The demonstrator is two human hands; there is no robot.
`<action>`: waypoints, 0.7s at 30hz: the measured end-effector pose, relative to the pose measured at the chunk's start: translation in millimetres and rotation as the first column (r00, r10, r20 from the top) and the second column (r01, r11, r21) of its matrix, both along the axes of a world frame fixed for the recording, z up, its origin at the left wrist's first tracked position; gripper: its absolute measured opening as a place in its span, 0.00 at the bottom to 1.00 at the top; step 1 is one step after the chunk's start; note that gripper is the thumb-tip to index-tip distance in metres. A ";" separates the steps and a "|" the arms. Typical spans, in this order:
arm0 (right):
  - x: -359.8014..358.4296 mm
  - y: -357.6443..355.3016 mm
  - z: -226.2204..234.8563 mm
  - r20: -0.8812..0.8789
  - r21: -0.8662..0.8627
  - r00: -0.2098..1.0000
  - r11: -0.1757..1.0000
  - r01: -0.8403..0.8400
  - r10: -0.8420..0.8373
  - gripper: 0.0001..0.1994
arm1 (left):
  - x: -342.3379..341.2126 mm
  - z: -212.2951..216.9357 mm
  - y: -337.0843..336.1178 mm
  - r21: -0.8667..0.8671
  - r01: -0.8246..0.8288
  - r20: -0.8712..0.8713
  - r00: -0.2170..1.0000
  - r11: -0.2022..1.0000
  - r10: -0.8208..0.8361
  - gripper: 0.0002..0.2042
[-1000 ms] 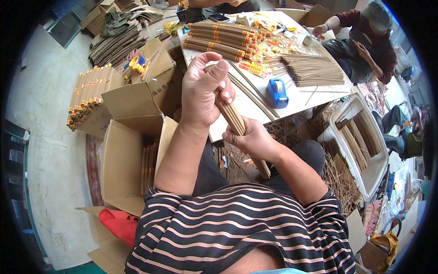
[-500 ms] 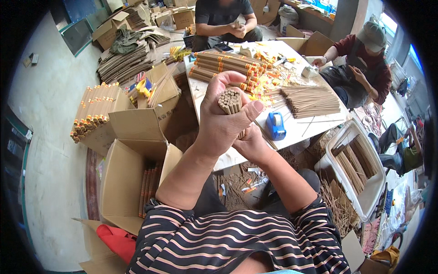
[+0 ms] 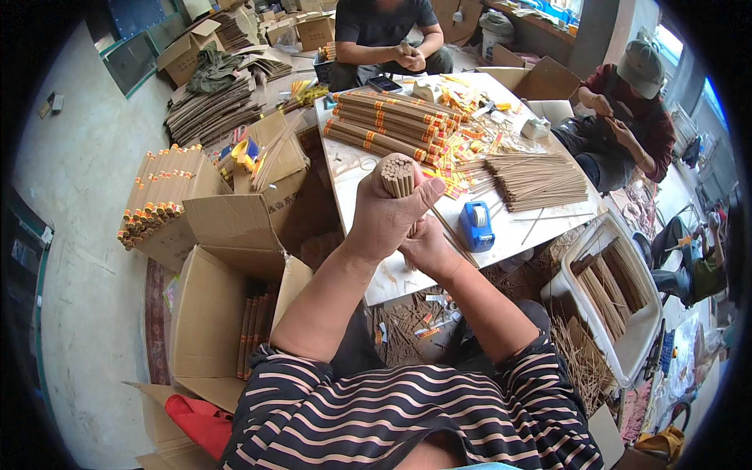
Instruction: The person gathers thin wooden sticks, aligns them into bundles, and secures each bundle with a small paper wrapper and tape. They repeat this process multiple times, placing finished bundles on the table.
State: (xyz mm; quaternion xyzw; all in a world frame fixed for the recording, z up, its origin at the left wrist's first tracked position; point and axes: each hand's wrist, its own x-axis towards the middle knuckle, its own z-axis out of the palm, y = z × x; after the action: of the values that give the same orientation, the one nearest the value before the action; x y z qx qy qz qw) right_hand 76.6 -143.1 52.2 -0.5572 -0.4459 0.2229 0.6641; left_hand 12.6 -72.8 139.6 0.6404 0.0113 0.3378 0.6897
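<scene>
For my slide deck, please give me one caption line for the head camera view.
Both hands, left hand above right hand, grip an upright bundle of incense sticks over a white table.

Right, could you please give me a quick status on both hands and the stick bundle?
Left hand clenched around stick bundle, ends up. Right hand grips it lower down. Blue tape dispenser close by on white table.

Bright, even daylight, and you've got a sharp centre.
Your view bends hard toward the black fisheye rim; the window (image 3: 680,43) at upper right glares pale, shadows under the table (image 3: 356,180) stay soft, faint blur creeps in at the edges.
</scene>
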 end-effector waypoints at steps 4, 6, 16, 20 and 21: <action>10.2 11.9 -10.9 0.012 -0.004 0.998 0.998 0.060 -0.060 0.12 | 4.2 -0.7 4.1 -0.112 0.064 -0.025 0.997 0.992 -0.067 0.09; 7.6 5.5 -2.6 -0.059 -0.152 0.998 0.988 -0.004 -0.005 0.11 | 4.2 2.7 2.6 -0.162 0.102 0.024 0.995 0.982 -0.100 0.10; -46.9 -29.3 21.3 -0.068 -0.127 0.995 0.990 0.066 -0.075 0.11 | -27.4 17.4 -26.0 -0.250 0.087 -0.026 0.995 0.964 -0.097 0.11; -56.8 -45.7 27.7 -0.069 -0.088 0.997 0.995 -0.043 0.037 0.10 | -43.2 29.7 -43.1 0.038 -0.020 -0.136 0.990 0.999 0.025 0.11; -55.9 -50.7 31.4 -0.077 -0.078 0.991 0.990 -0.119 0.113 0.10 | -47.1 36.7 -48.8 0.120 -0.051 -0.153 0.986 0.991 0.069 0.11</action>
State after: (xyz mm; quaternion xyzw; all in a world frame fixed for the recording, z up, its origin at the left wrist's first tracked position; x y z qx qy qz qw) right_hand 20.7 -193.8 83.5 -0.5488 -0.4436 0.2995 0.6421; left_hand -34.6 -121.5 176.3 0.7033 0.0650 0.3072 0.6378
